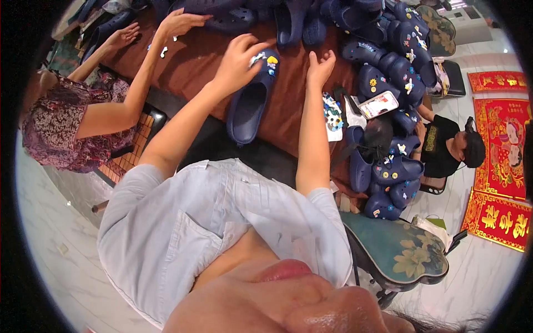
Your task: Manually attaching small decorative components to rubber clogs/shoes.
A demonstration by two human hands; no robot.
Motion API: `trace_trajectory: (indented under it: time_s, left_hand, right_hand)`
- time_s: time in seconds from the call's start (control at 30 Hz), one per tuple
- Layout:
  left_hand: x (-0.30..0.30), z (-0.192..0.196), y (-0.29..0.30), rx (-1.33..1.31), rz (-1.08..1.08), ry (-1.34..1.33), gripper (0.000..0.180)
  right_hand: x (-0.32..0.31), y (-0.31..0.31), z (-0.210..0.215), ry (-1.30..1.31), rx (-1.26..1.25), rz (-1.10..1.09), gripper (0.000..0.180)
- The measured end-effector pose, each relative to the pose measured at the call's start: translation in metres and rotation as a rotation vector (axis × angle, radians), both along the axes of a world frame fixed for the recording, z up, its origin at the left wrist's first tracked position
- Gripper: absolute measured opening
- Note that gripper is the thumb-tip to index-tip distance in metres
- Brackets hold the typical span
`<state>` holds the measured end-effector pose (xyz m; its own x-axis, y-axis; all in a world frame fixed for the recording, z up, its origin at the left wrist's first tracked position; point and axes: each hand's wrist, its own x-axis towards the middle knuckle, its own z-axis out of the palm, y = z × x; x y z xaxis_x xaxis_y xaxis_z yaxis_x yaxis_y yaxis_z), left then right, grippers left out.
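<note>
Left hand (pixel 240 55) on navy clog's (pixel 251 100) toe

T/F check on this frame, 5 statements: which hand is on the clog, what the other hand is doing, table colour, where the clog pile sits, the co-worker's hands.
1. The left hand rests on the toe of a navy clog. True.
2. The right hand grips a second clog. False: it is open, fingers up, holding nothing, beside the navy clog.
3. The table has a brown top. True.
4. The pile of navy clogs lies on the person's left. False: it is on the right side.
5. A co-worker's hands rest in their lap. False: both reach onto the table at the upper left.
</note>
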<state>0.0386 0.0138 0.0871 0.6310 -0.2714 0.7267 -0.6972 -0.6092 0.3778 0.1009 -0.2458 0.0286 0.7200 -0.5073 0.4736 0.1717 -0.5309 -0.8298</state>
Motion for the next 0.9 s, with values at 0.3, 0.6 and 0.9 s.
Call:
trace_trajectory:
  time_s: [0.3, 0.6, 0.9]
  left_hand:
    - [0.116, 0.0, -0.128, 0.646, 0.064, -0.043, 0.062]
    - [0.148, -0.033, -0.126, 0.8, 0.082, 0.156, 0.111]
    - [0.145, -0.027, -0.084, 0.57, -0.045, -0.057, 0.086]
  right_hand:
    - [0.11, -0.021, -0.033, 0.04, 0.451, 0.108, 0.049]
    - [0.019, -0.011, 0.026, 0.226, 0.561, 0.134, 0.034]
    - [-0.146, 0.032, 0.046, 0.159, -0.147, -0.025, 0.035]
